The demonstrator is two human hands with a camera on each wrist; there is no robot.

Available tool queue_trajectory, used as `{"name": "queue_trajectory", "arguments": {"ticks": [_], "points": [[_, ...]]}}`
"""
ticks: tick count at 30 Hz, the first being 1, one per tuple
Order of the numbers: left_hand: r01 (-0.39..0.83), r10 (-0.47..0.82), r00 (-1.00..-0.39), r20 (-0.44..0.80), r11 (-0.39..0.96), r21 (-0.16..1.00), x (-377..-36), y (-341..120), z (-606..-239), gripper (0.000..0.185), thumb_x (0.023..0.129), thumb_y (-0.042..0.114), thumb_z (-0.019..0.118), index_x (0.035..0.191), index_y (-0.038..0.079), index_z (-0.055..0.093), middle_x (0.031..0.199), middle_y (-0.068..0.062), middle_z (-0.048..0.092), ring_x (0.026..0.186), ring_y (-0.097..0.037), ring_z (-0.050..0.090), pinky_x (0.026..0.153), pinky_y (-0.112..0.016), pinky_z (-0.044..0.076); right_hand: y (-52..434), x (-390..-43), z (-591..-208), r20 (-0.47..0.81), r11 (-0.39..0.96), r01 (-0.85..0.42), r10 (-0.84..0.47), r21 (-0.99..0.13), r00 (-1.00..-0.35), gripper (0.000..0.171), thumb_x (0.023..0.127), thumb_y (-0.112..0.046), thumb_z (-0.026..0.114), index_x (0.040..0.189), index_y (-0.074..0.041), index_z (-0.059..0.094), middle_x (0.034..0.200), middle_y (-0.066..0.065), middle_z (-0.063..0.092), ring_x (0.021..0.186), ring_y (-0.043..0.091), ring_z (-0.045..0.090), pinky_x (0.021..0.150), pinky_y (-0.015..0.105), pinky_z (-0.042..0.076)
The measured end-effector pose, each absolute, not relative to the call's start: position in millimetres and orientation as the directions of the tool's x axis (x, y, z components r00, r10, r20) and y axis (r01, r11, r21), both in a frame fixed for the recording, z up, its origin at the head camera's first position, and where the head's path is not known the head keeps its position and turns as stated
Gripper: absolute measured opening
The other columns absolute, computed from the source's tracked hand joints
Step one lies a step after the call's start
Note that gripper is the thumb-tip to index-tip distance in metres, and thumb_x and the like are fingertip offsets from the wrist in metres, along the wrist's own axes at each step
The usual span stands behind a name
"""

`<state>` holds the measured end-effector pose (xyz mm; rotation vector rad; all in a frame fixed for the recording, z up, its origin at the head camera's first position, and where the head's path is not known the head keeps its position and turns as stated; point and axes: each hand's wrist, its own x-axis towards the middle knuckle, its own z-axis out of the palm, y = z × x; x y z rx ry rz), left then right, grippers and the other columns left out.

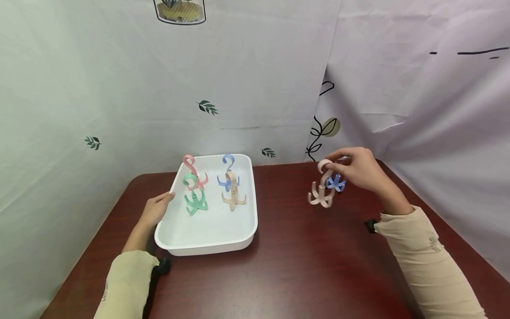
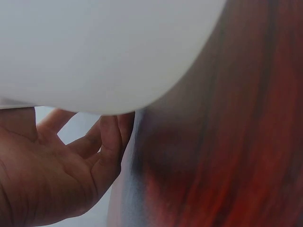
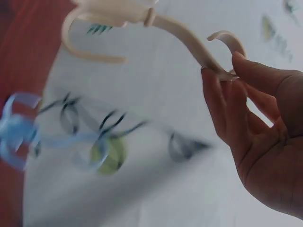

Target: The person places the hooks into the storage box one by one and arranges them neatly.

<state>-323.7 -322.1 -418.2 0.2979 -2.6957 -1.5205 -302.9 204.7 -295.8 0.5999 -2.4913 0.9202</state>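
My right hand pinches a beige multi-prong hanger hook by its curved top, holding it above the table on the right. In the right wrist view, thumb and fingers meet on that hook's neck. Just behind it a blue hanger hook stands on the table, partly hidden. At the left, my left hand grips the rim of a white tray, thumb on top and fingers beneath. Inside the tray stand a pink hook, a green hook, a blue hook and a beige hook.
The dark red table reaches back to a pale printed cloth that hangs behind and along both sides. The tray sits left of centre, its front part bare. A dark strap piece shows at the right sleeve.
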Motion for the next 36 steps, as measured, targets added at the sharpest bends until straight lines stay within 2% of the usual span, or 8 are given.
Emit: {"name": "queue_trajectory", "arguments": {"ticks": [5,11,16,23,30,36], "points": [[-0.151,-0.188,-0.980,-0.063,0.503,0.851,-322,-323,-417,0.065,0.106,0.043,0.035,0.150,-0.005,0.035,0.141,-0.033,0.047,0.121,-0.044,0.056,0.087,-0.043,0.056,157,-298,-285,0.517,0.577,-0.559,-0.258,-0.595,-0.816,0.016,0.088,-0.020,0.078,0.099,-0.008,0.077,0.084,0.007,0.075,0.049,0.012,0.060,0.041,0.027,0.048],[-0.148,-0.190,-0.980,-0.060,0.495,0.856,-321,-325,-417,0.065,0.105,0.043,0.036,0.149,-0.005,0.036,0.140,-0.034,0.048,0.120,-0.044,0.057,0.086,-0.042,0.057,95,-295,-282,0.553,0.414,-0.631,-0.306,-0.656,-0.775,0.017,0.085,-0.015,0.080,0.099,-0.006,0.076,0.084,0.006,0.075,0.056,0.016,0.066,0.043,0.033,0.051],[-0.155,-0.194,-0.979,-0.068,0.480,0.863,-321,-326,-419,0.064,0.105,0.042,0.037,0.149,-0.005,0.037,0.140,-0.033,0.048,0.121,-0.044,0.056,0.089,-0.044,0.056,39,-292,-291,0.550,0.312,-0.657,-0.370,-0.686,-0.749,0.016,0.085,-0.008,0.079,0.099,-0.002,0.074,0.086,0.007,0.073,0.056,0.015,0.066,0.043,0.035,0.053],[-0.150,-0.197,-0.978,-0.062,0.474,0.868,-321,-325,-420,0.063,0.105,0.041,0.038,0.149,-0.005,0.037,0.140,-0.032,0.049,0.121,-0.042,0.057,0.090,-0.043,0.055,-26,-292,-305,0.469,0.320,-0.650,-0.487,-0.689,-0.737,0.022,0.085,-0.010,0.079,0.102,0.000,0.070,0.087,0.008,0.070,0.066,0.013,0.069,0.048,0.025,0.055],[-0.126,-0.187,-0.981,-0.040,0.475,0.871,-321,-322,-420,0.061,0.106,0.038,0.039,0.148,-0.005,0.039,0.140,-0.033,0.049,0.121,-0.043,0.057,0.091,-0.045,0.055,-64,-294,-320,0.384,0.360,-0.639,-0.567,-0.680,-0.728,0.019,0.085,-0.010,0.079,0.101,-0.001,0.071,0.083,0.004,0.069,0.054,0.006,0.063,0.047,0.022,0.053],[-0.124,-0.193,-0.981,-0.033,0.479,0.869,-321,-320,-417,0.059,0.105,0.037,0.039,0.148,-0.005,0.040,0.140,-0.032,0.049,0.121,-0.043,0.057,0.091,-0.045,0.055,-83,-296,-328,0.355,0.410,-0.640,-0.582,-0.650,-0.732,0.022,0.085,-0.014,0.080,0.101,-0.003,0.071,0.082,0.002,0.069,0.053,0.016,0.067,0.048,0.019,0.052]]}}
